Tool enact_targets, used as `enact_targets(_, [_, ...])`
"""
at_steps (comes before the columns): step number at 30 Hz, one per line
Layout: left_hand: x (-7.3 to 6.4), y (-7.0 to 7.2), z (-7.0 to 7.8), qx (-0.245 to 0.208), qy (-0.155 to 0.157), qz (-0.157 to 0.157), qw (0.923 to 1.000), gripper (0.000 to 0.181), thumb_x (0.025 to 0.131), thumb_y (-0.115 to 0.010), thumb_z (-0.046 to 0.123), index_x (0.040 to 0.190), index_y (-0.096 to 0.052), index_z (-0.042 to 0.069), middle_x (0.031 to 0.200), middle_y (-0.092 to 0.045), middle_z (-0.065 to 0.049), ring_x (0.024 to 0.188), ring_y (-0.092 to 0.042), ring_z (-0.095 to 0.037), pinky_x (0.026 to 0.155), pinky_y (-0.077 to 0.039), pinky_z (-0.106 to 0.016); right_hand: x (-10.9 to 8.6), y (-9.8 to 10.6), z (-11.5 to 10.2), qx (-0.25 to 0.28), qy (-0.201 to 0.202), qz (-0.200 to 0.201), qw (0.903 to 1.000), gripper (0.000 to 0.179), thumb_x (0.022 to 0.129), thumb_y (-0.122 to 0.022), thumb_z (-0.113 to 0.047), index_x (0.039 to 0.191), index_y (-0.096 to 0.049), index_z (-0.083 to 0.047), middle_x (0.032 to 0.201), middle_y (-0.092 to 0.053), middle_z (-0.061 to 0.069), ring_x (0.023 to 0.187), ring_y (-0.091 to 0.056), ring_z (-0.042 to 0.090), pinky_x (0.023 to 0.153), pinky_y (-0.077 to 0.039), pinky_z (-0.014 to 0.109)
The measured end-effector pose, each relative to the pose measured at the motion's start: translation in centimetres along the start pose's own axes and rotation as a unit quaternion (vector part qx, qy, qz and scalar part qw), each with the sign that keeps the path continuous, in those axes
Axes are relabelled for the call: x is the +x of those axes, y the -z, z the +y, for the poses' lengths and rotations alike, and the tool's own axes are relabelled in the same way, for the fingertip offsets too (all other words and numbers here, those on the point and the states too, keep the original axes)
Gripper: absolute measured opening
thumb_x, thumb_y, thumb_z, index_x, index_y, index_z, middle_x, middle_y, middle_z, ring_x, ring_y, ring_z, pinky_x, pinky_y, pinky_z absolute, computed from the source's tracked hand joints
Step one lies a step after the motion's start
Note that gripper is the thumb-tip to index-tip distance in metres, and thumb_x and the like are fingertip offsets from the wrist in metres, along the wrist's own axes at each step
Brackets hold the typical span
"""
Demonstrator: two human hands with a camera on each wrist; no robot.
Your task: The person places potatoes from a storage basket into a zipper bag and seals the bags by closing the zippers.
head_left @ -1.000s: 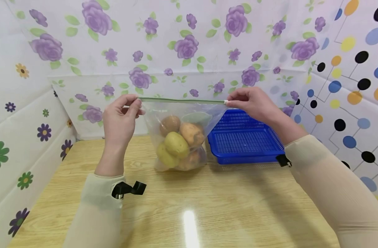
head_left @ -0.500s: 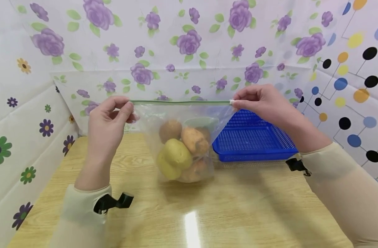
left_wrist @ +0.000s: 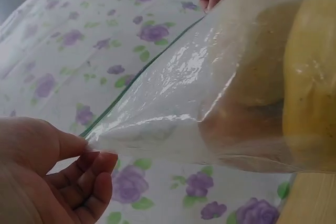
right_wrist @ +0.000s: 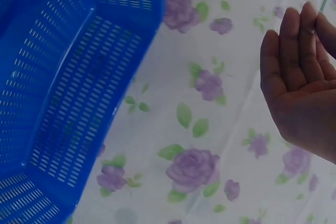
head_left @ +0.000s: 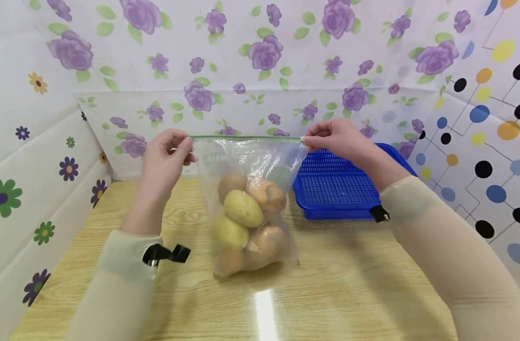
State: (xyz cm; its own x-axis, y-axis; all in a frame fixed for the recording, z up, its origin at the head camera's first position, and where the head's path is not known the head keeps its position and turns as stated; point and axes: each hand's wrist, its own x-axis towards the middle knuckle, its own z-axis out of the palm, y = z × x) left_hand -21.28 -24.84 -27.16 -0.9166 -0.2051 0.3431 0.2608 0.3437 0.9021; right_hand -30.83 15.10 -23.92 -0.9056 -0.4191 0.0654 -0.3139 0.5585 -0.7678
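Observation:
A clear zip bag (head_left: 251, 158) with a green zip strip (head_left: 247, 138) is stretched upright between both hands in the head view. My left hand (head_left: 163, 158) pinches its left top corner between thumb and forefinger; the left wrist view shows the same pinch, with that hand's (left_wrist: 63, 177) other fingers curled below. The right hand (head_left: 338, 139) pinches the opposite corner at a white slider (head_left: 303, 139). Inside lie yellow potatoes (head_left: 243, 208) and orange-brown, sweet-potato-like roots (head_left: 268, 195), bunched in the lower half. The bag's bottom is close over the wooden table.
A blue perforated basket (head_left: 341, 187) stands at the back right, partly behind the right forearm. The wooden table (head_left: 328, 284) meets a flower-printed sheet (head_left: 264, 109) at the back. Patterned sheets also line the left and right sides.
The bag has come nearer to me and hangs longer, its contents lower in view. The hands spread apart, then drew back closer together, both still pinching the corners.

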Motion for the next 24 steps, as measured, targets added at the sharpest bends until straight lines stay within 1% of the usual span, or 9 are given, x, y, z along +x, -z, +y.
enact_targets(4, [2.3,-1.2,-1.9,0.009,0.035,-0.002,0.9994,0.027,0.114,-0.059,0.022,0.133,-0.066,0.004,0.107,-0.066,-0.006,0.091,-0.071,-0.02,0.089,-0.057,-0.033,2.7,-1.1,0.8,-0.035,-0.011,0.017,0.9992,0.032,0.109,-0.071,-0.036,0.126,-0.078,-0.009,0.116,-0.079,0.01,0.116,-0.068,0.028,0.114,-0.046,0.051])
enact_targets(7, [3.5,-2.1,-3.3,0.031,0.061,-0.008,0.9976,0.029,0.115,-0.055,0.022,0.136,-0.062,0.003,0.113,-0.065,-0.008,0.099,-0.073,-0.024,0.093,-0.056,-0.039,4.4,-2.3,1.4,-0.062,-0.018,0.029,0.9975,0.029,0.11,-0.069,-0.033,0.123,-0.078,-0.008,0.116,-0.078,0.013,0.112,-0.068,0.029,0.108,-0.049,0.049])
enact_targets(11, [4.3,-3.4,-5.0,0.065,0.094,-0.029,0.9931,0.033,0.115,-0.052,0.022,0.142,-0.059,0.003,0.12,-0.064,-0.011,0.106,-0.073,-0.027,0.093,-0.054,-0.04,6.0,-4.0,2.4,-0.085,-0.027,0.049,0.9948,0.024,0.108,-0.067,-0.022,0.12,-0.078,-0.005,0.116,-0.075,0.015,0.108,-0.066,0.031,0.1,-0.052,0.048])
enact_targets(14, [4.4,-4.2,-6.1,0.062,0.113,-0.048,0.9904,0.037,0.115,-0.052,0.02,0.148,-0.057,0.003,0.124,-0.064,-0.014,0.112,-0.071,-0.032,0.094,-0.054,-0.041,6.7,-5.2,3.1,-0.1,-0.034,0.057,0.9928,0.022,0.105,-0.065,-0.016,0.119,-0.077,-0.002,0.118,-0.073,0.017,0.109,-0.065,0.033,0.099,-0.053,0.048])
enact_targets(16, [4.4,-4.7,-6.7,0.05,0.119,-0.059,0.9899,0.04,0.115,-0.052,0.018,0.151,-0.055,0.002,0.127,-0.064,-0.016,0.118,-0.069,-0.036,0.097,-0.055,-0.042,7.0,-5.9,3.6,-0.109,-0.039,0.055,0.9918,0.023,0.105,-0.064,-0.015,0.121,-0.076,-0.002,0.12,-0.074,0.018,0.111,-0.065,0.034,0.1,-0.053,0.049])
enact_targets(18, [4.2,-5.1,-7.0,0.051,0.119,-0.071,0.989,0.043,0.115,-0.052,0.018,0.154,-0.053,0.002,0.131,-0.063,-0.017,0.125,-0.067,-0.041,0.1,-0.054,-0.046,7.2,-6.5,3.9,-0.118,-0.04,0.046,0.9911,0.025,0.106,-0.064,-0.014,0.124,-0.074,-0.001,0.124,-0.074,0.02,0.115,-0.067,0.036,0.102,-0.053,0.049])
enact_targets(20, [4.0,-5.2,-7.2,0.061,0.112,-0.082,0.9884,0.044,0.115,-0.053,0.019,0.155,-0.053,0.002,0.135,-0.062,-0.018,0.138,-0.056,-0.045,0.107,-0.051,-0.05,7.4,-7.0,3.9,-0.135,-0.037,0.033,0.9896,0.029,0.107,-0.065,-0.015,0.131,-0.073,0.0,0.129,-0.074,0.022,0.121,-0.067,0.037,0.105,-0.053,0.05])
enact_targets(22, [3.8,-5.3,-7.2,0.077,0.102,-0.096,0.987,0.044,0.115,-0.054,0.021,0.156,-0.052,0.003,0.142,-0.061,-0.019,0.144,-0.051,-0.046,0.111,-0.049,-0.054,7.3,-7.4,3.7,-0.162,-0.031,0.011,0.9862,0.036,0.108,-0.066,-0.017,0.14,-0.069,0.001,0.135,-0.071,0.024,0.127,-0.066,0.039,0.109,-0.051,0.051])
enact_targets(24, [3.6,-5.4,-7.3,0.093,0.09,-0.111,0.9854,0.045,0.115,-0.055,0.021,0.156,-0.051,0.003,0.151,-0.057,-0.021,0.148,-0.045,-0.046,0.115,-0.047,-0.058,7.1,-7.7,3.3,-0.195,-0.021,-0.01,0.9805,0.044,0.11,-0.066,-0.021,0.148,-0.064,0.0,0.142,-0.068,0.025,0.132,-0.063,0.04,0.113,-0.049,0.053])
